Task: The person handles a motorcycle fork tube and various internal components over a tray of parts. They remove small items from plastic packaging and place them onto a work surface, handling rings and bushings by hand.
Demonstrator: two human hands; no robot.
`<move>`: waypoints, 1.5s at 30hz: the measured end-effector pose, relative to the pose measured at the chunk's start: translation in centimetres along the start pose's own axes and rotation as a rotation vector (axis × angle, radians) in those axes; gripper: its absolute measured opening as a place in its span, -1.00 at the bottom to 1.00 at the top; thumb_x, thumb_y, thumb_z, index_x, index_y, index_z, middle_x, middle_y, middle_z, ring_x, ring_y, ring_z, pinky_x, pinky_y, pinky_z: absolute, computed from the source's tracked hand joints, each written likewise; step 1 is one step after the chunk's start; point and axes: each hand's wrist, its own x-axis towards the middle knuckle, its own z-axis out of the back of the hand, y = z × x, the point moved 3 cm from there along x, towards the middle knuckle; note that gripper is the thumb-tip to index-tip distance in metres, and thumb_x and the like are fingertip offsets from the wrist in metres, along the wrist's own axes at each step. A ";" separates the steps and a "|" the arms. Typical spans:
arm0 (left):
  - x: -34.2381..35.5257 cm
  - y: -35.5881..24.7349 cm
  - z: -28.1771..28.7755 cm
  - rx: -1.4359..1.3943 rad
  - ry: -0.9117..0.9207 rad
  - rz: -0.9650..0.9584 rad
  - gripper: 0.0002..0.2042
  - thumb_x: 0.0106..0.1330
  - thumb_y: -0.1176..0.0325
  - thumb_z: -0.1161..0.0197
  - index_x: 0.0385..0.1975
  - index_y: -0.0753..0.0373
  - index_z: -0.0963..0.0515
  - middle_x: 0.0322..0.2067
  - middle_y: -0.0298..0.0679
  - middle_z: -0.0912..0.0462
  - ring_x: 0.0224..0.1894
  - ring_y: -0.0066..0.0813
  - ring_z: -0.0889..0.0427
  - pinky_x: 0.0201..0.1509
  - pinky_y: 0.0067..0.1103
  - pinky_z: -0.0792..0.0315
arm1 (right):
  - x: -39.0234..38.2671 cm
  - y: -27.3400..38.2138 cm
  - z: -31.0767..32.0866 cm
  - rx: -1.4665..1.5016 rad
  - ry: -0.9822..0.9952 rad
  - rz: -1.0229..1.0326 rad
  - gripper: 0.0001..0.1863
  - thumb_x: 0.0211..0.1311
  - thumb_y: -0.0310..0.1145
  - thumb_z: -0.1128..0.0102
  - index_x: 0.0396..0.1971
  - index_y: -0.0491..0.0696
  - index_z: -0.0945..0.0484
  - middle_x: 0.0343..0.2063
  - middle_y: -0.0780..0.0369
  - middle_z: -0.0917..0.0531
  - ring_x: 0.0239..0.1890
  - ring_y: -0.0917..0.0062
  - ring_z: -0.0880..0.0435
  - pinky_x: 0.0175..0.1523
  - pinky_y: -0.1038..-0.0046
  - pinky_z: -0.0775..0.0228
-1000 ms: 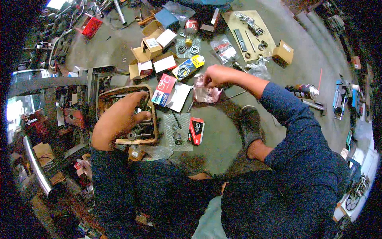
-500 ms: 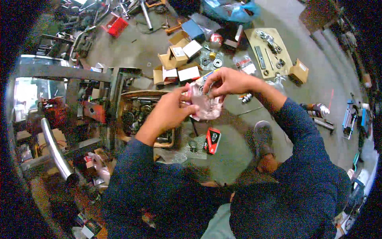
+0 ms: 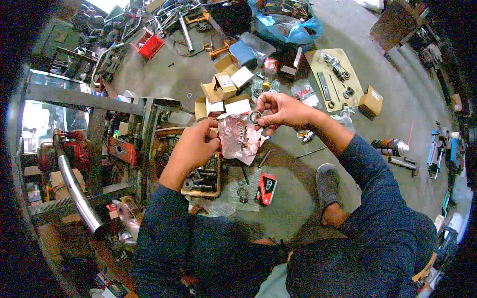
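Note:
My left hand is closed on the edge of a clear plastic bag with dark printing and a pinkish tint. The bag hangs between my two hands above the floor. Between thumb and fingers, my right hand pinches a small ring-shaped metal bearing at the bag's upper right corner. Whether the bearing is wholly out of the bag I cannot tell. Below the bag, a red and black box lies on the floor beside bubble wrap.
Opened cardboard boxes stand just beyond my hands. Metal parts lie on a beige sheet at the far right. A tray of metal parts and a metal frame are to the left. A spray can lies at the right.
The bearing now shows in my right hand at the bag's corner, where earlier those fingers were over the bag's top. The bag hangs flatter, and my left hand has shifted left.

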 end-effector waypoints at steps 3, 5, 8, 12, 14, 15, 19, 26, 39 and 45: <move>-0.3 -0.7 0.7 -0.021 -0.017 0.035 -0.66 0.08 0.45 -0.22 -0.11 0.36 -0.48 -0.39 -0.09 -0.67 -0.34 -0.32 -0.66 -0.19 -0.49 -0.51 | 0.2 0.2 0.4 -0.018 -0.045 0.054 -0.70 0.15 -0.51 -0.21 -0.12 -0.12 -0.39 -0.28 0.23 -0.59 -0.27 0.53 -0.65 -0.31 0.49 -0.60; -0.3 -0.8 1.0 -0.003 -0.058 0.043 -0.68 0.08 0.44 -0.22 -0.13 0.36 -0.49 -0.38 -0.10 -0.67 -0.34 -0.35 -0.66 -0.19 -0.50 -0.51 | 0.2 0.3 0.8 0.086 -0.056 0.023 -0.67 0.16 -0.49 -0.17 -0.06 -0.12 -0.39 -0.29 0.23 -0.58 -0.30 0.53 -0.64 -0.35 0.50 -0.58; -0.1 -0.2 1.6 -0.036 -0.126 0.056 -0.71 0.08 0.44 -0.24 -0.18 0.38 -0.52 -0.40 -0.13 -0.68 -0.36 -0.45 -0.64 -0.21 -0.54 -0.50 | 0.5 -0.1 1.6 0.311 -0.130 0.014 -0.73 0.18 -0.46 -0.10 -0.10 -0.10 -0.45 -0.36 0.24 -0.57 -0.38 0.54 -0.62 -0.41 0.53 -0.53; 0.0 0.1 2.1 -0.032 -0.197 0.008 -0.76 0.09 0.46 -0.22 -0.24 0.38 -0.52 -0.42 -0.19 -0.67 -0.38 -0.53 -0.62 -0.26 -0.58 -0.48 | 0.5 0.3 2.0 0.354 -0.141 0.033 -0.76 0.17 -0.47 -0.09 -0.13 -0.09 -0.48 -0.39 0.26 -0.56 -0.43 0.56 -0.61 -0.43 0.55 -0.50; 0.0 0.4 2.4 -0.037 -0.206 0.024 -0.77 0.09 0.46 -0.20 -0.24 0.38 -0.52 -0.43 -0.19 -0.65 -0.39 -0.51 -0.61 -0.26 -0.57 -0.48 | 0.8 -0.1 2.5 0.327 -0.111 0.014 -0.75 0.17 -0.48 -0.10 -0.13 -0.11 -0.49 -0.38 0.25 -0.58 -0.41 0.55 -0.63 -0.41 0.57 -0.50; 0.1 0.9 2.4 -0.043 -0.209 0.033 -0.77 0.08 0.46 -0.19 -0.25 0.39 -0.52 -0.43 -0.18 -0.65 -0.39 -0.49 -0.61 -0.27 -0.56 -0.48 | 0.8 0.0 2.3 0.332 -0.134 0.017 -0.75 0.17 -0.49 -0.10 -0.12 -0.11 -0.49 -0.38 0.24 -0.59 -0.40 0.55 -0.63 -0.41 0.57 -0.51; 0.0 1.5 1.9 0.147 -0.147 -0.087 -0.76 0.06 0.46 -0.16 -0.24 0.34 -0.51 -0.46 -0.09 -0.61 -0.40 -0.35 -0.59 -0.24 -0.51 -0.47 | 0.2 0.8 1.4 0.420 -0.126 0.020 -0.74 0.20 -0.54 -0.02 -0.09 -0.17 -0.47 -0.20 0.09 -0.62 -0.29 0.44 -0.68 -0.31 0.51 -0.60; -0.5 0.7 1.6 0.096 -0.069 -0.044 -0.81 0.08 0.48 -0.12 -0.29 0.35 -0.50 -0.46 0.00 -0.60 -0.37 -0.15 -0.61 -0.21 -0.42 -0.47 | -0.2 1.7 0.3 0.524 -0.018 -0.002 -0.57 0.14 -0.59 0.16 0.06 -0.28 -0.37 -0.01 -0.10 -0.52 -0.21 0.29 -0.69 -0.23 0.45 -0.63; 0.7 2.6 2.1 -0.510 -0.067 0.142 -0.73 0.18 0.48 0.04 -0.16 0.34 -0.50 -0.29 -0.28 -0.61 -0.24 -0.42 -0.54 -0.01 -0.53 -0.39 | 0.7 -1.3 0.0 0.374 0.002 -0.069 -0.67 0.15 -0.51 0.01 -0.05 -0.22 -0.42 -0.38 0.19 -0.53 -0.47 0.48 -0.55 -0.48 0.56 -0.42; 1.8 4.3 2.5 -1.211 0.277 -0.341 -0.83 0.23 0.50 -0.02 -0.61 0.17 -0.28 -0.25 -0.22 -0.45 -0.11 -0.35 -0.49 0.03 -0.48 -0.41 | 0.8 -0.1 -4.1 0.273 0.058 -0.104 -0.76 0.14 -0.53 -0.02 -0.16 -0.18 -0.50 -0.54 0.22 -0.53 -0.59 0.58 -0.49 -0.53 0.60 -0.31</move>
